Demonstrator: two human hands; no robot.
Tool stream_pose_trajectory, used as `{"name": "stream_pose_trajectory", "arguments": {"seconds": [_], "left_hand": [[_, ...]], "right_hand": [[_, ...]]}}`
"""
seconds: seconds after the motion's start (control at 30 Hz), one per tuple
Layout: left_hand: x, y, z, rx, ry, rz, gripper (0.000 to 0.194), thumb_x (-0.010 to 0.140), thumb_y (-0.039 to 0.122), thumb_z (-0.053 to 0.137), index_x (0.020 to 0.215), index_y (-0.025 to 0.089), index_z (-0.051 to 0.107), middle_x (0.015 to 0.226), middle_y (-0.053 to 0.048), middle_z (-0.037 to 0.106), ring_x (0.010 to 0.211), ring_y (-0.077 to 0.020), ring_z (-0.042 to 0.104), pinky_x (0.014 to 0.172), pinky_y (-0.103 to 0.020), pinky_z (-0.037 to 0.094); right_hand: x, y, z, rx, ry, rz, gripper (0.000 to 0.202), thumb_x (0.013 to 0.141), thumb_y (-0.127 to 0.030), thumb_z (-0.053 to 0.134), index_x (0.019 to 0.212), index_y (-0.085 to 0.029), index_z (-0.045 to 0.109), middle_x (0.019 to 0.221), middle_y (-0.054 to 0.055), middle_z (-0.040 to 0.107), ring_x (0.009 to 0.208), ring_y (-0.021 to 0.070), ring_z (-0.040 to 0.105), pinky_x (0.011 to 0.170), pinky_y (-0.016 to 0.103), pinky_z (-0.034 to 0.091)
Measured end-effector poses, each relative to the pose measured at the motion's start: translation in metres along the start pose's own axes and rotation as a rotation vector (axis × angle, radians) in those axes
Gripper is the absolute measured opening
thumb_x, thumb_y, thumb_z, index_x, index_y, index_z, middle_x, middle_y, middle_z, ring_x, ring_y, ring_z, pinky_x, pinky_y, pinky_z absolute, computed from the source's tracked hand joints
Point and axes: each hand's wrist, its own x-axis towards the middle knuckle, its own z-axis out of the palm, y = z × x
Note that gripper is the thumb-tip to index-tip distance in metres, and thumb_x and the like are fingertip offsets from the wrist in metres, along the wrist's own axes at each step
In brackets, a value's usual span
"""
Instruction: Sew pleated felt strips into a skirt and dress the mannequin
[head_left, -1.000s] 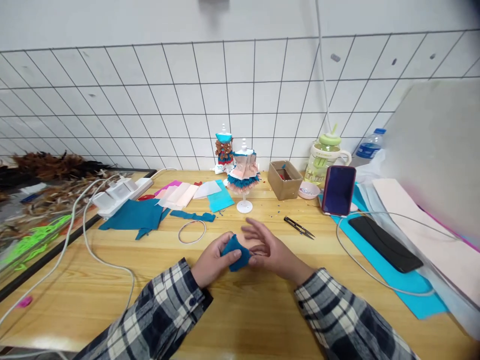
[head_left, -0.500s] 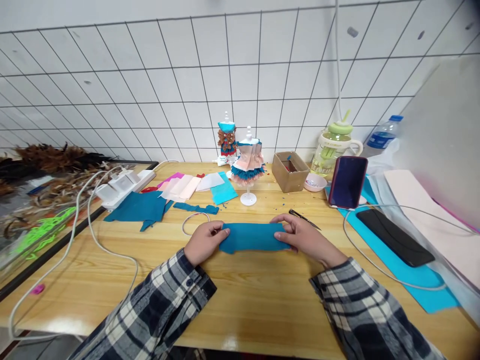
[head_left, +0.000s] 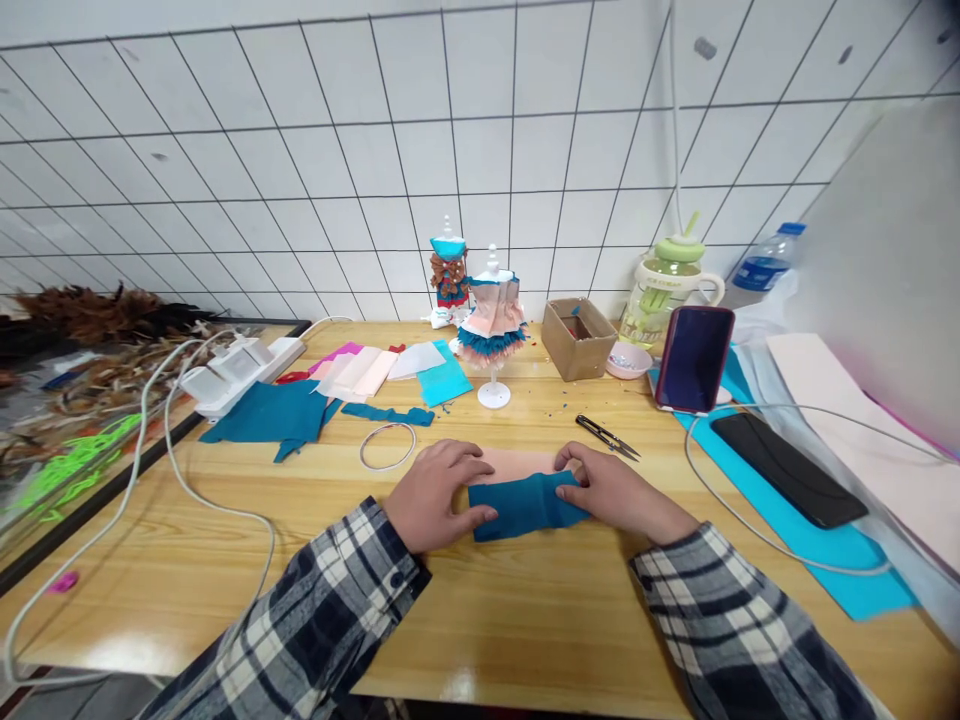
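A teal fabric strip [head_left: 521, 505] lies in front of me, with a pale pink piece [head_left: 517, 464] showing along its far edge. My left hand [head_left: 442, 495] grips the left end, thumb on the teal and fingers over the pink. At the right end my right hand [head_left: 607, 488] pinches the strip between thumb and fingers. Beyond them stands a small white dress form [head_left: 493, 320] in a pink and teal ruffled dress. Thread snips [head_left: 606, 437] rest behind my right hand, and a thin ring [head_left: 388, 447] is behind my left.
Teal cloth [head_left: 262, 415], a narrow teal scrap [head_left: 388, 414] and pink pieces lie at the left near a power strip [head_left: 240, 375]. Behind are a second dress form [head_left: 448, 275] and a cardboard box [head_left: 578, 340]. A propped phone [head_left: 694, 358], bottles, cable and black case [head_left: 787, 470] occupy the right.
The teal strip has come lower and nearer, and the pink piece now shows behind it. My left hand has moved right and spread over the left end; my right hand has shifted slightly nearer.
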Motion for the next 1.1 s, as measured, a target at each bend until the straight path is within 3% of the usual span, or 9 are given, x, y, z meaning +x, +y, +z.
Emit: {"name": "stream_pose_trajectory", "arguments": {"seconds": [0.13, 0.3, 0.43, 0.57, 0.7, 0.77, 0.93, 1.03, 1.1], "left_hand": [[0.000, 0.000, 0.004, 0.013, -0.043, -0.101, 0.023, 0.075, 0.034, 0.068, 0.094, 0.021, 0.064, 0.109, -0.008, 0.062, 0.101, -0.0258, 0.056, 0.090, -0.041, 0.040], [-0.003, -0.009, -0.007, 0.039, -0.055, 0.016, 0.022, 0.066, 0.007, 0.054, 0.080, 0.021, 0.063, 0.099, -0.003, 0.064, 0.096, -0.0217, 0.056, 0.095, -0.041, 0.035], [-0.004, -0.015, -0.012, -0.028, -0.062, 0.011, 0.010, 0.078, 0.020, 0.056, 0.074, 0.019, 0.065, 0.098, -0.005, 0.064, 0.091, -0.0205, 0.057, 0.088, -0.037, 0.039], [-0.005, -0.019, -0.010, -0.076, -0.083, -0.013, 0.030, 0.082, 0.041, 0.063, 0.063, 0.018, 0.064, 0.099, -0.007, 0.062, 0.091, -0.0210, 0.058, 0.085, -0.035, 0.041], [-0.006, -0.019, -0.009, -0.085, -0.113, -0.039, 0.019, 0.071, 0.036, 0.076, 0.068, 0.019, 0.066, 0.101, -0.005, 0.062, 0.094, -0.0212, 0.057, 0.088, -0.036, 0.040], [-0.006, -0.018, -0.009, -0.077, -0.121, -0.063, 0.024, 0.063, 0.035, 0.082, 0.077, 0.021, 0.068, 0.102, -0.004, 0.062, 0.097, -0.0227, 0.056, 0.090, -0.037, 0.039], [-0.007, -0.014, -0.012, -0.079, -0.103, -0.050, 0.019, 0.066, 0.019, 0.075, 0.080, 0.021, 0.063, 0.104, -0.003, 0.061, 0.098, -0.0216, 0.055, 0.091, -0.036, 0.039], [-0.007, -0.013, -0.012, -0.101, -0.075, -0.010, 0.015, 0.068, 0.019, 0.070, 0.077, 0.019, 0.058, 0.105, -0.004, 0.061, 0.099, -0.0218, 0.054, 0.090, -0.036, 0.040], [-0.006, -0.013, -0.011, -0.105, -0.067, 0.006, 0.015, 0.070, 0.024, 0.069, 0.078, 0.019, 0.057, 0.104, -0.005, 0.061, 0.097, -0.0222, 0.054, 0.090, -0.036, 0.041]], "right_hand": [[0.001, 0.000, 0.002, -0.055, 0.015, -0.008, 0.024, 0.079, -0.022, 0.059, 0.103, -0.024, 0.060, 0.067, -0.004, 0.057, 0.062, 0.0137, 0.052, 0.056, 0.023, 0.032], [0.001, -0.004, 0.004, -0.132, 0.031, -0.027, 0.026, 0.078, -0.019, 0.058, 0.103, -0.026, 0.062, 0.069, -0.003, 0.059, 0.065, 0.0144, 0.054, 0.058, 0.023, 0.031], [0.001, -0.005, 0.004, -0.187, 0.012, -0.049, 0.027, 0.079, -0.020, 0.056, 0.104, -0.027, 0.059, 0.070, -0.003, 0.059, 0.067, 0.0157, 0.055, 0.058, 0.024, 0.029], [0.002, -0.003, 0.003, -0.195, 0.006, -0.059, 0.025, 0.080, -0.021, 0.056, 0.103, -0.027, 0.059, 0.071, -0.003, 0.060, 0.069, 0.0162, 0.056, 0.058, 0.024, 0.029], [0.002, 0.000, 0.001, -0.205, 0.008, -0.045, 0.024, 0.081, -0.024, 0.057, 0.105, -0.028, 0.059, 0.072, -0.003, 0.061, 0.070, 0.0163, 0.057, 0.058, 0.024, 0.030], [0.002, 0.002, -0.002, -0.229, 0.016, -0.042, 0.025, 0.081, -0.026, 0.059, 0.106, -0.029, 0.060, 0.071, -0.003, 0.061, 0.069, 0.0163, 0.057, 0.058, 0.025, 0.030], [0.001, -0.004, -0.008, -0.248, 0.163, -0.076, 0.023, 0.081, -0.033, 0.063, 0.102, -0.026, 0.065, 0.080, 0.000, 0.064, 0.075, 0.0176, 0.059, 0.064, 0.028, 0.037], [0.000, -0.016, -0.001, -0.211, 0.297, -0.248, 0.019, 0.083, -0.029, 0.060, 0.101, -0.024, 0.065, 0.094, 0.003, 0.065, 0.090, 0.0197, 0.059, 0.078, 0.032, 0.041], [-0.001, -0.024, 0.006, -0.198, 0.292, -0.392, 0.013, 0.085, -0.024, 0.057, 0.095, -0.023, 0.065, 0.095, 0.004, 0.065, 0.092, 0.0204, 0.057, 0.083, 0.033, 0.042]]}}
